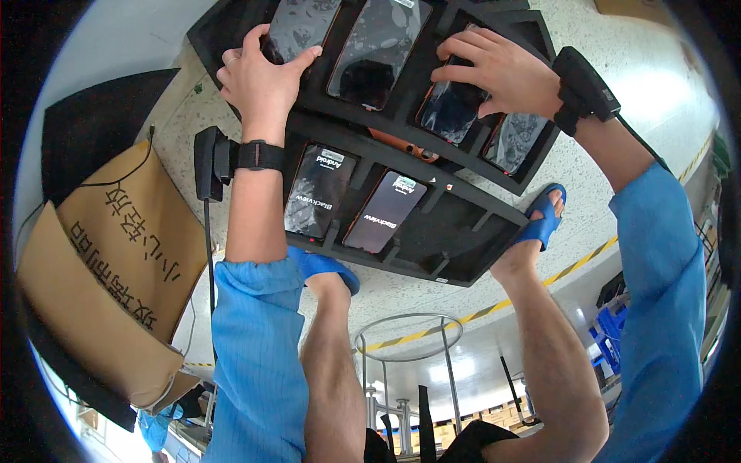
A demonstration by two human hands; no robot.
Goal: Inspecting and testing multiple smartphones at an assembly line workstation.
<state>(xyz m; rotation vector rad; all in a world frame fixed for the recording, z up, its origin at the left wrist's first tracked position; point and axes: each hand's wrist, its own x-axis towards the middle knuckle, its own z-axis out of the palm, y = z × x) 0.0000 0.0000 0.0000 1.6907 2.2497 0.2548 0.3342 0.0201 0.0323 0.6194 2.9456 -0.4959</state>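
1. The black far tray point(224, 27) spans the scene's far side; the near tray point(463, 231) lies just on its near side, holding two dark phones.
2. A brown cardboard box point(58, 270) stands at the left.
3. The left hand point(262, 81) straddles the near end of the left phone point(305, 27) in the far tray, pinching it between thumb on the right edge and fingers on the left.
4. The right hand point(494, 73) arches over the right phone point(448, 112) in the same tray, fingers across its far part, thumb by its right edge; whether it pinches I cannot tell.
5. Both phones lie screen up, their long axes running near to far, far ends leaning right; which end is the top I cannot tell.
6. Each should prove light to moderate in weight, stiff, slick on its glossy face, and fragile at the glass. The long side edges look the best place to hold, with no pressing on the screen.
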